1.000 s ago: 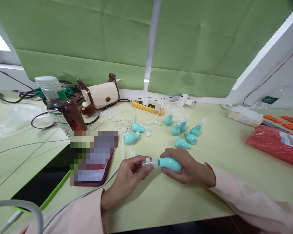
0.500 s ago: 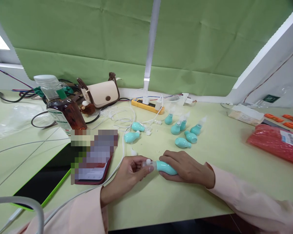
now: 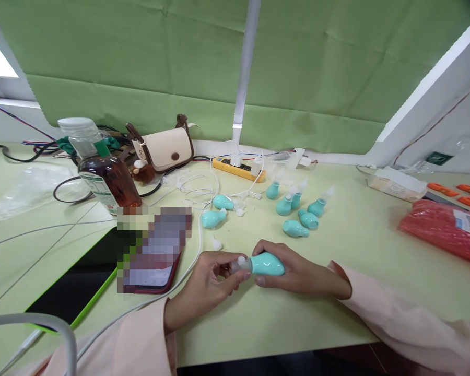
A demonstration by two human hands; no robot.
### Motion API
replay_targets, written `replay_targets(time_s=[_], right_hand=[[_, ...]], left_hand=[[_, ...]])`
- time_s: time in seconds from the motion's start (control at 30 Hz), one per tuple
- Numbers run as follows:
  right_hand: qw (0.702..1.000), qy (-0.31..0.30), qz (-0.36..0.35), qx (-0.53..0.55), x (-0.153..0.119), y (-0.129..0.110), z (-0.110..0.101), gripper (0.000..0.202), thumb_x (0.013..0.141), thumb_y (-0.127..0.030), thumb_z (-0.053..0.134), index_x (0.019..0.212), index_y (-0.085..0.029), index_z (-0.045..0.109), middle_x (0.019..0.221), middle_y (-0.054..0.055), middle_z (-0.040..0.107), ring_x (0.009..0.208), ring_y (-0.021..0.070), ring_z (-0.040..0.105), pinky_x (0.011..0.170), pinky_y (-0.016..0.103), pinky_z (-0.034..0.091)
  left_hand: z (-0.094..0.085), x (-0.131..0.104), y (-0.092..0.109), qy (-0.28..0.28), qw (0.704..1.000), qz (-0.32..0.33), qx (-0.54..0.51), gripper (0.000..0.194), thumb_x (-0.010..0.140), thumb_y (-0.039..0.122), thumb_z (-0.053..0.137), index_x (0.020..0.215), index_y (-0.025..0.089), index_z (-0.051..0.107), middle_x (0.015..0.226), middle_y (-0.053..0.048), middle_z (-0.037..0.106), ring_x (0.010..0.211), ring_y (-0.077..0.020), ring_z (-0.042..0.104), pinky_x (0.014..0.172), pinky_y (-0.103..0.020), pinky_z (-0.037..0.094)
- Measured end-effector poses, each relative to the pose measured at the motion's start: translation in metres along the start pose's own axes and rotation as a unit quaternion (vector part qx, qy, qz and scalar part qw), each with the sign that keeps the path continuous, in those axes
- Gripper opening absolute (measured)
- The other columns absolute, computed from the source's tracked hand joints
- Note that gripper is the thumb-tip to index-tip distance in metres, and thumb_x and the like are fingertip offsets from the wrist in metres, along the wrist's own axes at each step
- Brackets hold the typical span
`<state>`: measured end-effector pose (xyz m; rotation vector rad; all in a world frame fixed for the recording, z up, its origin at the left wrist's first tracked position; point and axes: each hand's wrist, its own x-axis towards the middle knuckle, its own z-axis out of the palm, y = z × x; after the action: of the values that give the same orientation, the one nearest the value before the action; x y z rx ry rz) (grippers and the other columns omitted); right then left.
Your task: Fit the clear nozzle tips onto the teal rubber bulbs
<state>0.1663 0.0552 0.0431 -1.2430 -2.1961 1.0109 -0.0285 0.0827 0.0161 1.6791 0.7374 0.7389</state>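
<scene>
Near the table's front middle, my right hand [image 3: 293, 269] is wrapped round the wide end of a teal bulb [image 3: 267, 264]. A clear nozzle piece [image 3: 241, 264] with a small white knob sits at the bulb's narrow end, pinched between the thumb and fingers of my left hand [image 3: 215, 277]. Beyond my hands, several teal bulbs stand or lie in a group, one of them a lying bulb [image 3: 295, 228]. Two more lie further left, among them a bulb with a white tip [image 3: 213, 218]. A small clear-white piece [image 3: 216, 243] rests just beyond my left hand.
Two phones, a black one with a green edge [image 3: 82, 277] and a red-cased one [image 3: 160, 256], lie left. Behind are a bottle [image 3: 109, 180], a handbag [image 3: 164, 150] and a yellow power strip [image 3: 238, 169]. A white cable [image 3: 199, 235] crosses the table; a red package [image 3: 442, 224] lies right.
My right hand has shifted its grip from over the teal bulb to round its wide end, so more of the bulb shows. My left hand still pinches the nozzle piece. The view has moved slightly.
</scene>
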Motion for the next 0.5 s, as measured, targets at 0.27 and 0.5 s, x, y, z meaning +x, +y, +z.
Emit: replay_targets(time_s=[0.27,0.5], right_hand=[[0.991,0.026,0.046,0.121,0.004,-0.002,0.004,0.026,0.074,-0.036,0.059,0.088,-0.020,0.044,0.079,-0.002,0.048,0.064,0.0083,0.044,0.052,0.018,0.039],[0.980,0.128,-0.048,0.147,0.006,0.000,0.007,0.032,0.083,-0.039,0.044,0.109,-0.022,0.034,0.109,0.008,0.043,0.087,0.0145,0.049,0.074,0.031,0.046]], left_hand=[[-0.001,0.003,0.006,0.038,0.999,-0.009,-0.018,0.022,0.069,0.033,0.063,0.081,0.015,0.066,0.058,0.000,0.054,0.050,-0.0096,0.045,0.047,-0.020,0.039],[-0.012,0.010,0.013,0.128,0.982,0.005,-0.136,0.020,0.065,0.031,0.068,0.077,0.015,0.067,0.080,-0.003,0.059,0.075,-0.0152,0.053,0.064,-0.023,0.042]])
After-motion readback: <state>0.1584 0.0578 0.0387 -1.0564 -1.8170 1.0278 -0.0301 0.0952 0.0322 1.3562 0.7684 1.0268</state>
